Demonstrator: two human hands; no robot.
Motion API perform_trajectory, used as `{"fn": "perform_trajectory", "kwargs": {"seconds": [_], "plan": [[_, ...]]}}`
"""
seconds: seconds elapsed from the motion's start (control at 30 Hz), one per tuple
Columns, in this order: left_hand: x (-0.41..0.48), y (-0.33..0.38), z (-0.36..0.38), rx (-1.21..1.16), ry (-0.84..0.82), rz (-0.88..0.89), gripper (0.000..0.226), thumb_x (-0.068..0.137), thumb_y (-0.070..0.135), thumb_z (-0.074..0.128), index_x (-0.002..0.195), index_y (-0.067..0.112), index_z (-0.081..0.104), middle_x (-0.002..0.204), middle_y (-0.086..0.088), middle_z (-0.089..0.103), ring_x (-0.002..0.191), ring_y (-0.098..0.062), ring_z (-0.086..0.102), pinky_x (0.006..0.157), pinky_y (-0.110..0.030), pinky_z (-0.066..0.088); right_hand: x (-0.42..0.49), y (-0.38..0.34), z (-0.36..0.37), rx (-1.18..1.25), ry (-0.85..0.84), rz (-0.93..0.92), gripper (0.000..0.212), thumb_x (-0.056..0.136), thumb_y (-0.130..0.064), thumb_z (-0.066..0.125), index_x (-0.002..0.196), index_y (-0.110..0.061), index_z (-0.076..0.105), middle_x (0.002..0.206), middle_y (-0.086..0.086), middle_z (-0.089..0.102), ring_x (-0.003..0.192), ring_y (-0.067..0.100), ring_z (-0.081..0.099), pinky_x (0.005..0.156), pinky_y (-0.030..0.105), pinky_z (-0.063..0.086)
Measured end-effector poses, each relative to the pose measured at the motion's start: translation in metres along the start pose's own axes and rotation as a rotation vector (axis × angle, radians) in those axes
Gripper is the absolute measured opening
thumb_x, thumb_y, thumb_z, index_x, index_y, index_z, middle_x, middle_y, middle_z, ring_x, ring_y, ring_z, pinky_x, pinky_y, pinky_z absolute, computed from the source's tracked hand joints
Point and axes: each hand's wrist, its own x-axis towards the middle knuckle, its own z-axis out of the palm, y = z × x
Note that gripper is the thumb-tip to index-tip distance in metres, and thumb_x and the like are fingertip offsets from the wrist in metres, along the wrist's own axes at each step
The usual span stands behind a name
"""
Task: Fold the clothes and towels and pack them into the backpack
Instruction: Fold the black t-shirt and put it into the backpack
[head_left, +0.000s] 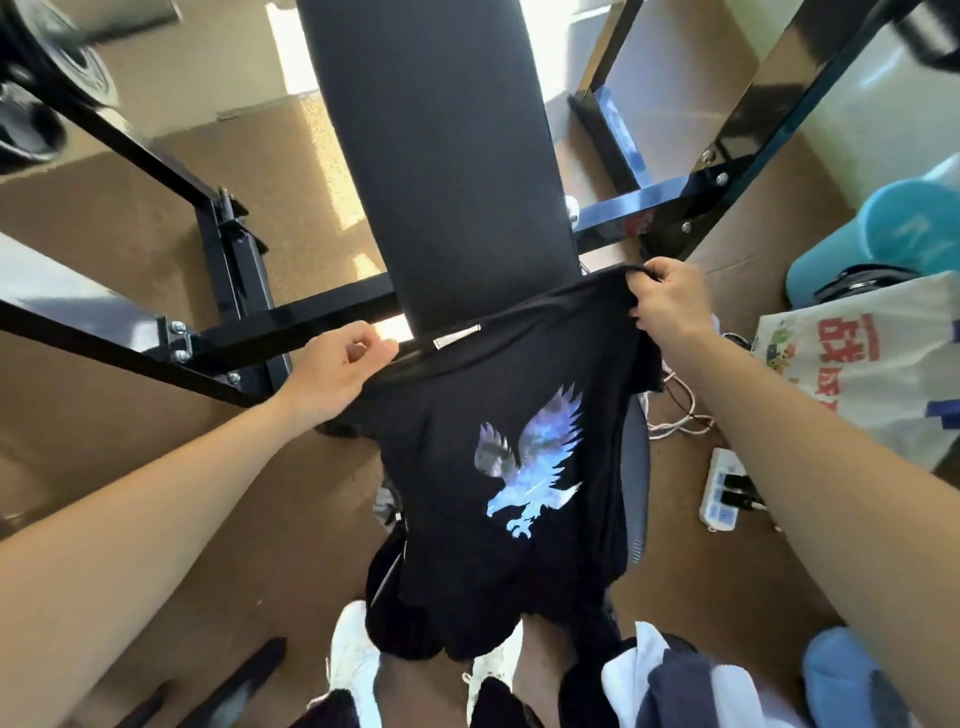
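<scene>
Garment: I see a black T-shirt with a blue-violet eagle print (467, 545) hanging stretched between the two hands, print towards the camera, hem down near the feet.
Collar: a small white label (457, 340) sits at the neckline, at the near end of the long black padded tabletop (441, 156); I cannot tell whether cloth and pad touch.
Left hand (332, 369): it grips one shoulder of the shirt, its fingers (363, 348) curled and clamped on the top edge.
Right hand (670, 301): raised a little higher, it grips the other shoulder, its fingers (657, 275) closed round a bunched fold of fabric.
Support: a black steel frame (228, 249) runs under and to both sides of the tabletop, on the brown floor (156, 208).
Upper left: a dark round weight plate (67, 62), blurred at the edge of my feed.
Right side: a teal rolled mat (909, 223) stands behind a white printed bag with red characters (852, 374).
Floor, right: a white power strip (722, 493) lies near a looped white cable (675, 415), just beside the hanging shirt.
Bottom centre: white shoes (353, 654) show below the hem.
Bottom right: a heap of white and navy clothes (675, 675) lies close to my right forearm.
</scene>
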Motion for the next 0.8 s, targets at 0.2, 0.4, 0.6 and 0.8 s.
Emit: {"fn": "perform_trajectory", "kwargs": {"seconds": [0.2,0.4,0.6,0.8], "plan": [[0.014,0.004,-0.055,0.543,-0.287,0.220,0.049,0.079,0.036,0.087,0.123,0.023,0.070,0.098,0.011,0.072,0.096,-0.016,0.068,0.081,-0.030,0.049,0.023,-0.021,-0.012,-0.076,0.055,-0.032,0.025,0.096,-0.033,0.060,0.076,-0.019,0.066,0.075,0.006,0.061,0.084,0.034,0.061,0.070,0.039,0.042],[0.062,0.029,-0.097,0.010,0.061,-0.003,0.014,0.093,0.031,0.073,0.080,0.026,0.074,0.062,0.019,0.066,0.070,-0.010,0.060,0.063,-0.024,0.042,0.057,-0.063,-0.013,-0.083,0.139,-0.012,0.028,0.094,-0.041,0.057,0.089,-0.019,0.074,0.085,0.004,0.064,0.090,0.035,0.062,0.077,0.043,0.048],[0.118,0.051,-0.129,-0.215,0.136,-0.083,0.026,0.095,0.045,0.068,0.100,0.020,0.077,0.100,0.002,0.076,0.099,-0.024,0.071,0.090,-0.047,0.060,0.093,-0.122,-0.004,0.007,0.255,0.089,0.029,0.099,-0.035,0.056,0.082,-0.013,0.064,0.087,0.009,0.059,0.084,0.028,0.055,0.070,0.035,0.038],[0.164,0.061,-0.144,-0.195,0.218,-0.023,0.017,0.096,0.042,0.067,0.085,0.030,0.069,0.093,0.011,0.070,0.090,-0.012,0.066,0.073,-0.023,0.055,0.128,-0.159,0.022,0.137,0.384,0.109,0.036,0.104,-0.031,0.044,0.074,-0.015,0.054,0.086,0.005,0.057,0.086,0.025,0.051,0.074,0.030,0.034]]}}
